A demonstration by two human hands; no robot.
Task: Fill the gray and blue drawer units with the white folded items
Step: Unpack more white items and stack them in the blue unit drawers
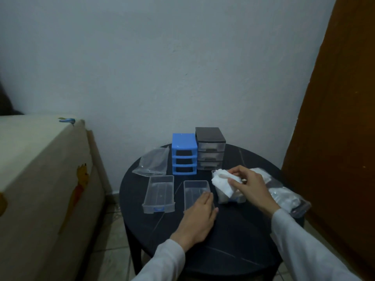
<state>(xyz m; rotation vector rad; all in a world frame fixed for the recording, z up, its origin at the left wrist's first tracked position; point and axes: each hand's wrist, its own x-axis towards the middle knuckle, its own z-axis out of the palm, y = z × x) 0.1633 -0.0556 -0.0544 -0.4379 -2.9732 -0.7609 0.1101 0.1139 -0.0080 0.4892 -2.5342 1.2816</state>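
The blue drawer unit (184,154) stands at the back of the round dark table (229,236) with its three slots empty. The gray drawer unit (210,148) sits to its right with its drawers in. Three clear drawers lie in front: a left one (159,193), a middle one (194,188) and a right one (233,197). My left hand (199,217) rests flat on the near end of the middle drawer. My right hand (246,184) pinches a white folded item (222,183) over the right drawer, which holds white material.
An empty clear zip bag (152,162) lies at the table's back left. Another clear bag (288,196) with white items lies at the right edge. A cream covered box (42,179) stands to the left, a brown door (341,118) to the right.
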